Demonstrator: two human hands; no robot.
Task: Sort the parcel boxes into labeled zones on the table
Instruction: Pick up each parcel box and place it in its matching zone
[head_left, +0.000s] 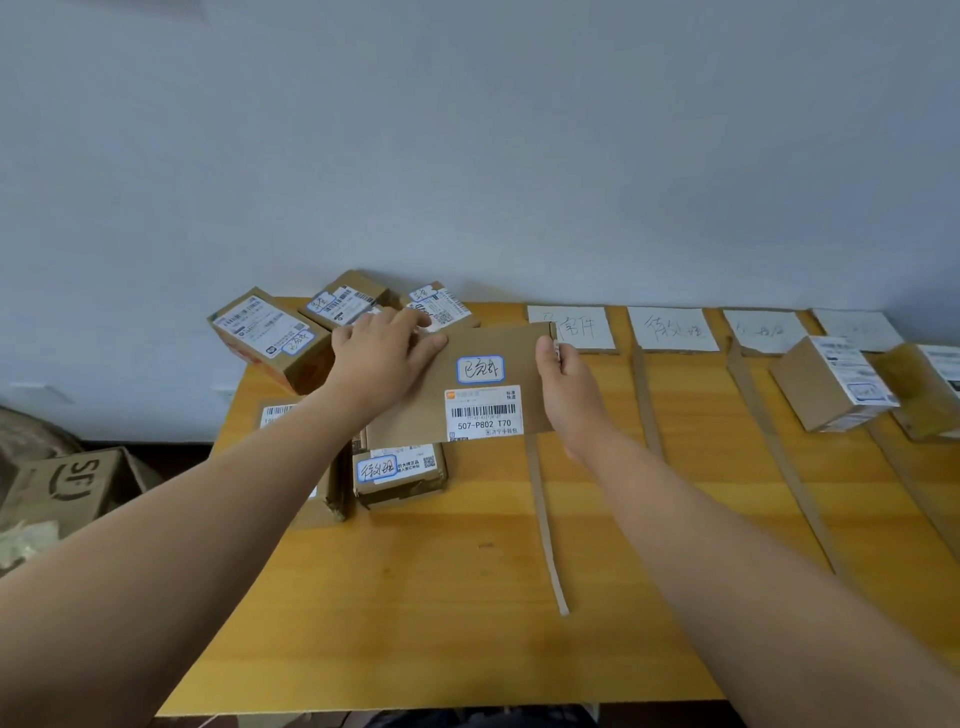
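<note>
Both hands on the flat parcel box (462, 387) now, held just above the pile at the table's (415, 597) left end: left hand (382, 353) spread flat over its far-left corner, right hand (563, 382) pinching the right edge. Its long axis runs left to right, and the zone cards (670, 328) lie off to the right (right hand nearer), so I'd expect a rightward carry.

A: How many parcel boxes do you count on the table (467, 597)?

B: Nine: one flat box (467, 384) held up, six more in the cluster left of it, two at the table's right end.

A: Zone cards along the table's far edge?

B: Four white ones.

A: Divider strips?

B: Four cardboard strips on the tabletop.
</note>
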